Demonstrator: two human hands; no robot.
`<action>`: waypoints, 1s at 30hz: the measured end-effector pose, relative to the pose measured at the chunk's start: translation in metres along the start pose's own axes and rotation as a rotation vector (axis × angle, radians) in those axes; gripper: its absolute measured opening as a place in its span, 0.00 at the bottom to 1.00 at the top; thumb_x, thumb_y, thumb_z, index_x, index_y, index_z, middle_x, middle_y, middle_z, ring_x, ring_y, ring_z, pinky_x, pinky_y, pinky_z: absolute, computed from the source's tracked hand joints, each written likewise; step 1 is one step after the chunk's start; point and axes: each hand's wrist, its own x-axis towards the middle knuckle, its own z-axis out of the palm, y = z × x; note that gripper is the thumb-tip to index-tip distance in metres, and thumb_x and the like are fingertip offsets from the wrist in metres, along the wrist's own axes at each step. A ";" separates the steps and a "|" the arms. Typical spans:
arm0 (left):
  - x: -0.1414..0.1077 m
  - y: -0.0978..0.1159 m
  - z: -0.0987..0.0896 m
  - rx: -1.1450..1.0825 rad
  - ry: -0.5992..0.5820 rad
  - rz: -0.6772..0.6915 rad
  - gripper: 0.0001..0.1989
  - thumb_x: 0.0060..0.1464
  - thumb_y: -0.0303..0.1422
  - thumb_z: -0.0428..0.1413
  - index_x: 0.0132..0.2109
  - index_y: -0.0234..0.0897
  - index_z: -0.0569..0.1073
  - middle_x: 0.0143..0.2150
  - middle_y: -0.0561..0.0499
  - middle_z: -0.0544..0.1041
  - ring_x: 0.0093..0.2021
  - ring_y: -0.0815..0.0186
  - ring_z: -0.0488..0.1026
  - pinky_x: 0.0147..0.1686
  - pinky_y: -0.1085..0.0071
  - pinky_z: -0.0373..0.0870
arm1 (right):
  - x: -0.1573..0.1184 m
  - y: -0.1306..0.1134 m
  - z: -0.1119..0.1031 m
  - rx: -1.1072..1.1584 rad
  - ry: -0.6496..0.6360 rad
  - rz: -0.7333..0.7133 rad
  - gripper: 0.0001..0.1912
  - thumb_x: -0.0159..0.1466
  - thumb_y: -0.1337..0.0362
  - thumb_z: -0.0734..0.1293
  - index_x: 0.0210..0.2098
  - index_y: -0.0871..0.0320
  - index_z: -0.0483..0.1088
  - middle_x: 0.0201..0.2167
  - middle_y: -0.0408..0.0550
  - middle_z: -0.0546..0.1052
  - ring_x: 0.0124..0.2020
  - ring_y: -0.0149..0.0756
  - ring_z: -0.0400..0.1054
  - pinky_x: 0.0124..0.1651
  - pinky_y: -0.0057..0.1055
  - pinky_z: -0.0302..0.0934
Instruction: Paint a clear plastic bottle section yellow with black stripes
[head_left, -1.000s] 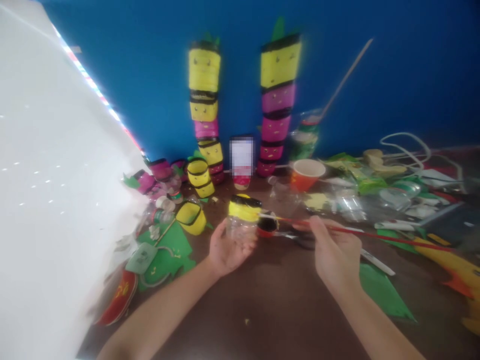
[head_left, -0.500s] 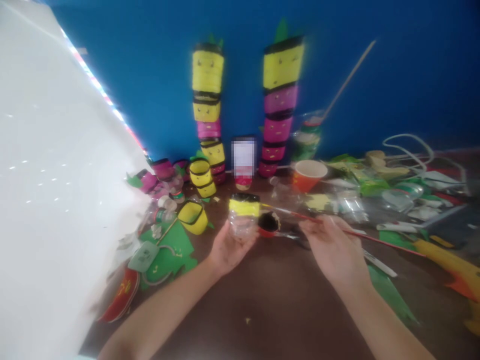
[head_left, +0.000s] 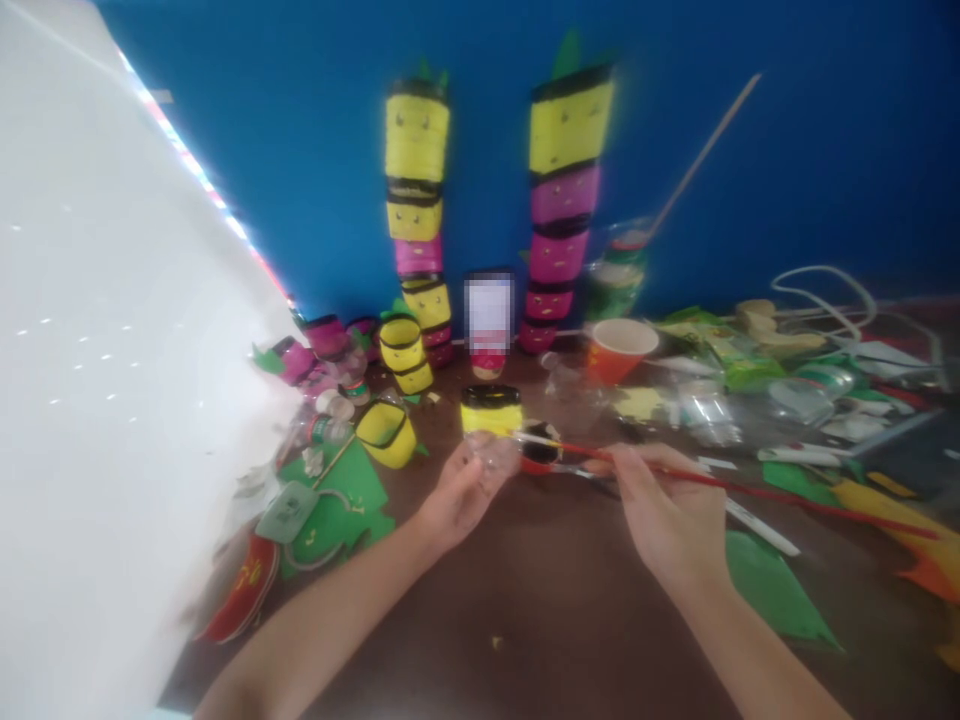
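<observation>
My left hand (head_left: 471,488) is closed around the lower part of a small clear plastic cup (head_left: 491,408), painted yellow with a black rim. Between the fingers of my right hand (head_left: 671,510) is a long red-handled paintbrush (head_left: 600,456). Its pale tip points left and meets the cup's yellow band near my left fingers; whether it touches is blurred. Behind the brush sits a small red pot with a dark inside (head_left: 541,446). A phone with a blurred screen (head_left: 488,320) stands upright behind the cup.
Two tall stacks of yellow (head_left: 416,140) and pink painted cups (head_left: 559,258) stand against the blue wall. A paper cup (head_left: 621,352) and bottle scraps (head_left: 709,410) lie to the right. At left are a yellow cup (head_left: 386,434), green sheets (head_left: 349,505) and a red bowl (head_left: 244,585).
My right hand has shifted slightly down, and the brush tip has moved down along the cup's yellow band. My left fingers now cover more of the cup's clear lower part.
</observation>
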 end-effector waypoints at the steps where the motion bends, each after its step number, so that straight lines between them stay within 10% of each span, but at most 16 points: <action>1: 0.000 -0.001 -0.001 0.007 0.001 0.006 0.20 0.43 0.32 0.68 0.44 0.32 0.75 0.47 0.42 0.80 0.54 0.58 0.73 0.62 0.60 0.58 | -0.002 -0.002 0.001 -0.012 -0.015 0.015 0.12 0.57 0.52 0.71 0.25 0.54 0.74 0.18 0.45 0.77 0.22 0.39 0.74 0.32 0.38 0.71; 11: 0.000 0.004 0.008 0.035 -0.032 0.038 0.16 0.46 0.34 0.66 0.42 0.34 0.76 0.49 0.43 0.79 0.62 0.55 0.65 0.65 0.57 0.54 | 0.002 -0.007 -0.001 -0.069 0.154 -0.005 0.11 0.56 0.54 0.72 0.27 0.55 0.74 0.23 0.46 0.79 0.26 0.37 0.75 0.33 0.34 0.69; 30: 0.002 0.000 -0.002 0.091 -0.054 0.062 0.19 0.47 0.37 0.65 0.46 0.35 0.77 0.51 0.44 0.79 0.62 0.53 0.66 0.66 0.56 0.52 | 0.001 0.007 -0.008 0.081 0.093 0.049 0.11 0.56 0.55 0.73 0.28 0.56 0.73 0.21 0.45 0.77 0.23 0.38 0.73 0.33 0.37 0.69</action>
